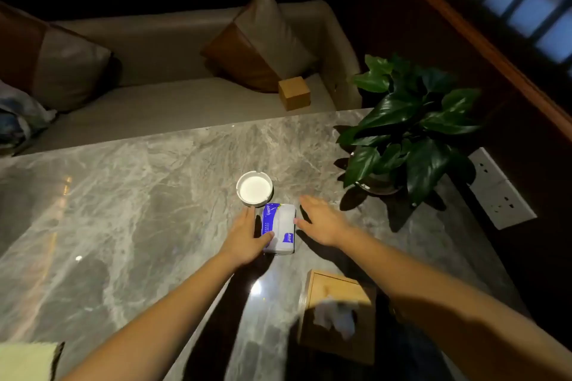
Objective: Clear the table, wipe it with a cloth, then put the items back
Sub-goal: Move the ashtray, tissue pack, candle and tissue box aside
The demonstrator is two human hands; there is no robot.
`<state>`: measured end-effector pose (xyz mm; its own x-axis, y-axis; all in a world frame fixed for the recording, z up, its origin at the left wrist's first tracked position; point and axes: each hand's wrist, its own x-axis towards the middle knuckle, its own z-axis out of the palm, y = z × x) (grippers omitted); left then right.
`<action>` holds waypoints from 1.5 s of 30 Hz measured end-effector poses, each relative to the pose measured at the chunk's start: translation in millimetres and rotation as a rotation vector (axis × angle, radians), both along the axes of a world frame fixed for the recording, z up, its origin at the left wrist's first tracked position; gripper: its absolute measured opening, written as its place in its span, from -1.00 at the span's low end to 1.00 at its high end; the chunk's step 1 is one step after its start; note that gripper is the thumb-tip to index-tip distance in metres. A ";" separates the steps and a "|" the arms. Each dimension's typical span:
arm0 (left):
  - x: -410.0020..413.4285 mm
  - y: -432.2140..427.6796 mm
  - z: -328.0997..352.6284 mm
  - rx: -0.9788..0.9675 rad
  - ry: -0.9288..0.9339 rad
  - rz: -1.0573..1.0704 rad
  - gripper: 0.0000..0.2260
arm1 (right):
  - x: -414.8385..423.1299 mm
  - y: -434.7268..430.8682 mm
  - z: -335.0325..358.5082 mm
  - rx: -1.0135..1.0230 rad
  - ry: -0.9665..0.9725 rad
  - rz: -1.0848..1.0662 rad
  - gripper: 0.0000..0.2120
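Note:
A blue-and-white tissue pack [280, 227] lies on the grey marble table [139, 201]. My left hand [246, 237] rests against its left side with the thumb over the near corner. On the pack's right side my right hand [323, 221] is spread flat, with the thumb tip touching the pack's edge. Just beyond the pack sits a white round ashtray [254, 188]. A pale yellow cloth [28, 360] lies at the near left corner. A wooden tissue box [335, 315] with a tissue sticking out stands near my right forearm.
A potted green plant [408, 130] stands at the table's right end, beside a white wall socket [498, 192]. Beyond the table is a beige sofa [173, 102] with cushions and a small wooden box [294, 93] on its seat.

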<state>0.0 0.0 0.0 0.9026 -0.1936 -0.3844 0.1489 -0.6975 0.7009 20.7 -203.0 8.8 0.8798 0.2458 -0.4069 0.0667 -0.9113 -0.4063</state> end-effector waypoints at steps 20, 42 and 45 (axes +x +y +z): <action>23.4 -47.8 -32.9 -0.102 0.072 0.239 -0.51 | 13.7 -1.9 -52.1 0.324 0.107 -0.455 -0.65; 50.9 -21.2 -38.0 -0.517 0.305 0.916 -0.96 | 78.4 22.9 -33.1 0.181 -0.178 -0.269 -0.61; 67.6 -11.3 -36.7 -0.548 0.237 0.987 -0.81 | 85.7 38.2 -33.6 0.137 -0.157 -0.168 -0.60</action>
<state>67.6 -11.3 -36.7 0.6705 0.3628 -0.6472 0.6287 0.1853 0.7552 106.4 -164.9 -24.8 0.9625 0.1345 -0.2356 -0.0091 -0.8519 -0.5237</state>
